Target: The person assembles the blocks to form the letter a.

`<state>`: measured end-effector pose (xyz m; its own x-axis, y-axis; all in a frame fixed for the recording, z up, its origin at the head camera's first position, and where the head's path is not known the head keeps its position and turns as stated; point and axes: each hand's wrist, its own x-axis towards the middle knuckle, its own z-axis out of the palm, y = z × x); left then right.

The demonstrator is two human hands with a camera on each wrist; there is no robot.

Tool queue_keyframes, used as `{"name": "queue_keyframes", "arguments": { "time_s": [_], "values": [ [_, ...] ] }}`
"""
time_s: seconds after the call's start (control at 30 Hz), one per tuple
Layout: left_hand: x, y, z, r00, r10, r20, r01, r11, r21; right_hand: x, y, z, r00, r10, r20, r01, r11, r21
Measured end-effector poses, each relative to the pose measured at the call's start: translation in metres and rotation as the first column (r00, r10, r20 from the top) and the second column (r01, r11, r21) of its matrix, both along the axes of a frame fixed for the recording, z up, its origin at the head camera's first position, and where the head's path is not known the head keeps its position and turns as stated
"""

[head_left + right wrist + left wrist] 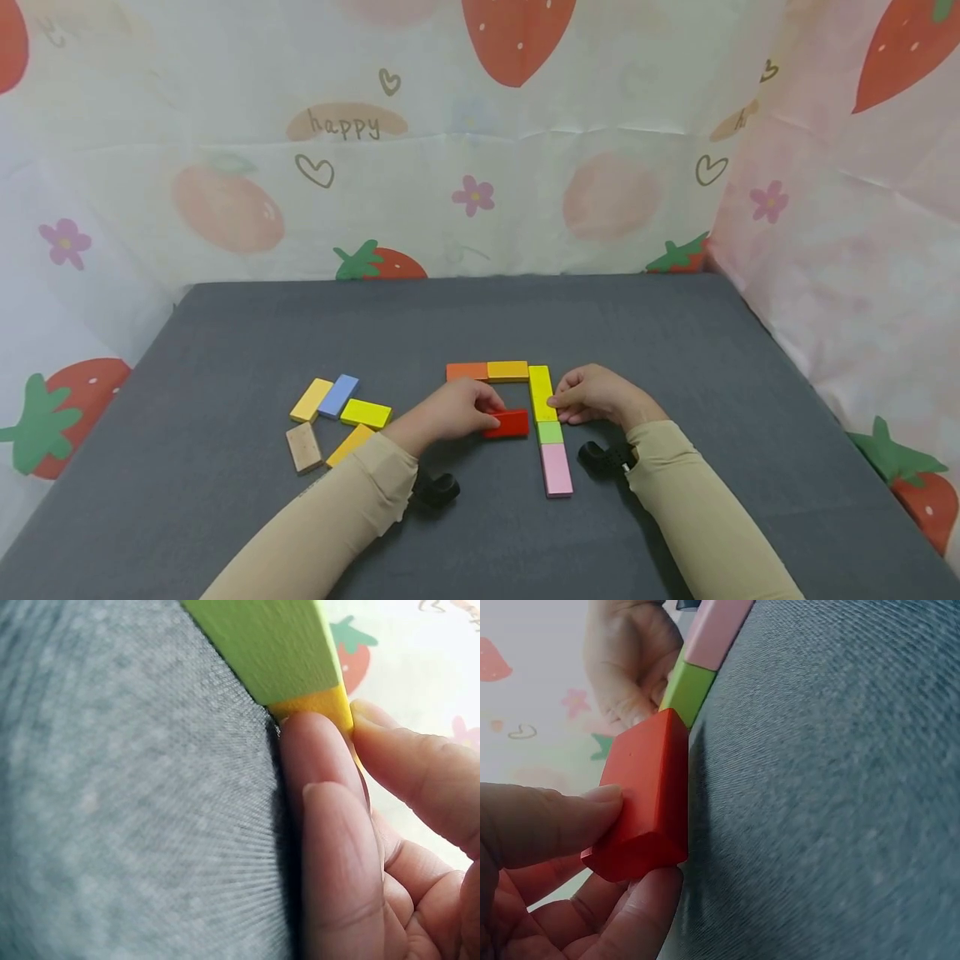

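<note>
My left hand [450,410] pinches a red block [510,423] between thumb and fingers, low over the cloth. The red block lies crosswise to the left of a column of blocks, near its yellow block [541,393] and light green block [550,432]. My right hand [600,396] is at the column's right side. Its fingertips [319,739] press the yellow block's side, with the thumb at the top edge. Below the green one lies a pink block [557,471]. An orange block [467,371] and an amber block [507,372] form a row leading left from the column's top.
Several loose blocks lie left of my left hand, among them a blue block [339,396], a bare wood block [303,448] and a bright yellow block [366,413]. A dark grey cloth [450,321] covers the table. Fruit-print curtains [472,150] enclose its back and sides.
</note>
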<state>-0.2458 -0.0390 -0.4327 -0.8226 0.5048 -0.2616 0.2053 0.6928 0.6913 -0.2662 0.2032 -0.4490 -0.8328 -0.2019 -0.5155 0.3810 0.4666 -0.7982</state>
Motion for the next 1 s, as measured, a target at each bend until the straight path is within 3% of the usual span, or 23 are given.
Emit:
{"name": "queue_keyframes", "arguments": {
  "time_s": [0.2,1.0],
  "values": [
    [0.0,0.004,-0.004,1.0,-0.002,0.017,0.002,1.0,-0.007,0.0,-0.001,0.0,1.0,-0.001,0.0,0.001,1.0,0.009],
    [0.003,0.019,-0.006,0.996,0.074,-0.049,-0.077,0.996,-0.046,0.001,0.0,0.0,1.0,-0.001,-0.001,0.001,1.0,0.02]
  ]
}}
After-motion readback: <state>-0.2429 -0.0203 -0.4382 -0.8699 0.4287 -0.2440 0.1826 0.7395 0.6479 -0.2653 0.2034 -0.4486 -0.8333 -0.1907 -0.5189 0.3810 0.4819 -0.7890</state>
